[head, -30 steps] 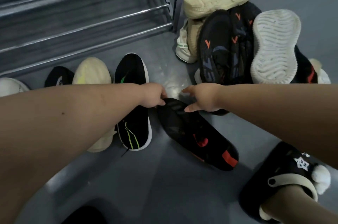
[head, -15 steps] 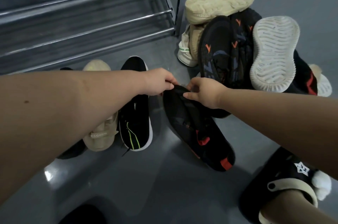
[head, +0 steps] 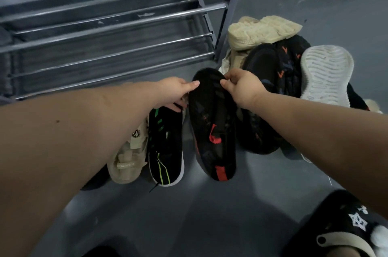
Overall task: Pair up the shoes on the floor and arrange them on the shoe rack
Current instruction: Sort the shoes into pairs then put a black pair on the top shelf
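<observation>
Both hands (head: 241,86) seemingly pinch black-red shoe's (head: 212,126) toe.

Both arms outstretched, left hand (head: 175,93) and right hand (head: 241,86) seemingly in pinching grip

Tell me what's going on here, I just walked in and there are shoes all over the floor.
A person is sorting shoes in front of a metal shoe rack. Both hands grip the toe end of a black shoe with red accents, the left hand on one side and the right hand on the other. Beside it on the floor lie a black shoe with green stripes and a beige shoe. More shoes sit in a pile by the rack's corner. No shoe shows on the rack's visible bars.
</observation>
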The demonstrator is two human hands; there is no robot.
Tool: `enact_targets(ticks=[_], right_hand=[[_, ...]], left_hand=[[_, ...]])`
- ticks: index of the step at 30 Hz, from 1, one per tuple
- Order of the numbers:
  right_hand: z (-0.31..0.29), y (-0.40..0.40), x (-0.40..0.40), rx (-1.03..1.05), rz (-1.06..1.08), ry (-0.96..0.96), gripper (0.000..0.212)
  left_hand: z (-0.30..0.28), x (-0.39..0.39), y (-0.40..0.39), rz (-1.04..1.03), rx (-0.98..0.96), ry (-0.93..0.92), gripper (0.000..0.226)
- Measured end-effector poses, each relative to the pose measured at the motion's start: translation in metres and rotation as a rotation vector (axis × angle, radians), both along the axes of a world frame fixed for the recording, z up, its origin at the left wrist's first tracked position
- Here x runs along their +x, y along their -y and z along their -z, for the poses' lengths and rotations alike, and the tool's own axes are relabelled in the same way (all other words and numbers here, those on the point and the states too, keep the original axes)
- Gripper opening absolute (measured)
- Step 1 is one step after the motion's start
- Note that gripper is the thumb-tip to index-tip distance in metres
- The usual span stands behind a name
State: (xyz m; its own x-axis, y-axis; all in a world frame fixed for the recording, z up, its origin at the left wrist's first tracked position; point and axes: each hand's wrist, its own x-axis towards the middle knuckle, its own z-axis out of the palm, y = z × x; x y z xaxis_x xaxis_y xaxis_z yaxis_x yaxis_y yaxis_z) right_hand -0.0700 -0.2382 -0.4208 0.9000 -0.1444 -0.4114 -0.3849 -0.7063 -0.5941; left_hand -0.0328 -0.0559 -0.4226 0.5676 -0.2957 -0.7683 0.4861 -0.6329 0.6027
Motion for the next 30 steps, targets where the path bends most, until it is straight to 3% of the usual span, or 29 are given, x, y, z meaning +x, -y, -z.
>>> enact_targets(ticks=[4, 10, 19, 23, 30], right_hand=[[0.008, -0.006, 0.012, 0.040, 0.093, -0.007, 0.027], [0.021, -0.020, 0.014, -0.001, 0.064, -0.134, 0.031], [0.022, -0.033, 0.007, -0.070, -0.204, -0.342, 0.054], [0.015, -0.026, 0.003, -0.115, -0.315, -0.310, 0.065], [-0.008, -0.002, -0.006, -0.343, -0.549, -0.018, 0.065]], left_hand=[[0.003, 0.008, -0.005, -0.041, -0.011, 0.032, 0.042], [0.014, 0.006, -0.008, 0.024, 0.100, 0.084, 0.031], [0.013, 0.012, -0.008, 0.129, 0.149, 0.248, 0.044], [0.008, 0.010, -0.005, 0.379, 0.263, 0.376, 0.047], [-0.005, 0.001, 0.020, 0.617, 0.336, 0.589, 0.059]])
